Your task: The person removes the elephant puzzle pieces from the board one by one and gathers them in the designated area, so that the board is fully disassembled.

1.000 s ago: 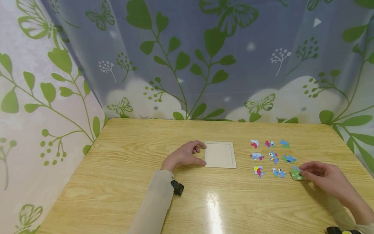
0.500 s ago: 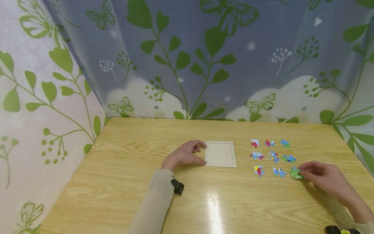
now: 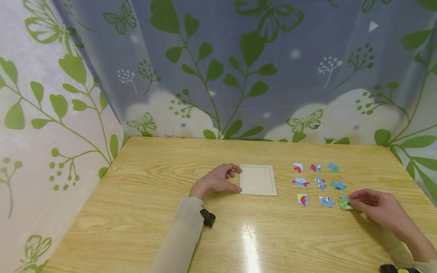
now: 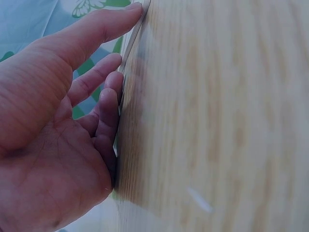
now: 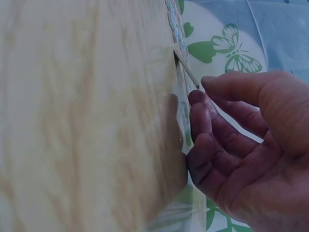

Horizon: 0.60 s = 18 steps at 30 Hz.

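Observation:
In the head view a flat, square wooden puzzle tray [image 3: 257, 179] with a raised rim lies near the middle of the table. My left hand [image 3: 217, 179] is at its left side, thumb and index finger spread apart and touching the rim. In the left wrist view the thumb [image 4: 113, 21] rests along the tray's thin edge. Over on the right, my right hand [image 3: 382, 206] pinches a green puzzle piece [image 3: 345, 203] with pale dots between thumb and fingertips. The right wrist view shows this piece [image 5: 187, 69] edge-on, tilted, one side raised at the fingertips.
Several other colourful jigsaw pieces lie in loose rows right of the tray, among them a yellow-and-red piece [image 3: 302, 199], a blue-and-white piece [image 3: 326, 201] and a blue-green piece [image 3: 338, 185]. Behind the wooden table [image 3: 164, 155] hangs a leaf-patterned curtain [image 3: 205, 94].
The green puzzle piece in my right hand has shifted very slightly left. My left hand stays at the tray's edge, and the other pieces lie as before.

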### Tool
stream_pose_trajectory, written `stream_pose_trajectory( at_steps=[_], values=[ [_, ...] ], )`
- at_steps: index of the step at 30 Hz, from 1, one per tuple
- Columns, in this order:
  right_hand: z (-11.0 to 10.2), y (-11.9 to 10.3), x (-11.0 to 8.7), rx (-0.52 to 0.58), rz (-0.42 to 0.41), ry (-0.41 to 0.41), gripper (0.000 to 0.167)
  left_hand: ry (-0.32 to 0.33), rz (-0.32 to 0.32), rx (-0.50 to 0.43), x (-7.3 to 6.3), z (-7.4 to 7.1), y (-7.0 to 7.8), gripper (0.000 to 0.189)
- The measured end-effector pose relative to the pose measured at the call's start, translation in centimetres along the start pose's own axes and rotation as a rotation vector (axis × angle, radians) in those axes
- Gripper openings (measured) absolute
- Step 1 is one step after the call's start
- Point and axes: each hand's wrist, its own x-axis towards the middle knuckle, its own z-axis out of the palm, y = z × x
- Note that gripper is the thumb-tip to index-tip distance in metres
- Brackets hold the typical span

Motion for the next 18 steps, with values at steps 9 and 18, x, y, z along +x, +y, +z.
stream_pose_trajectory(
  at_steps=[9, 18],
  values=[
    [-0.2, 0.1, -0.5, 0.005, -0.018, 0.020, 0.033, -0.010, 0.009, 0.015, 0.1, 0.0, 0.1, 0.057],
    [0.2, -1.0, -0.4, -0.083, -0.118, 0.122, 0.023, 0.033, 0.033, -0.023, -0.5, -0.5, -0.5, 0.055]
  ],
)
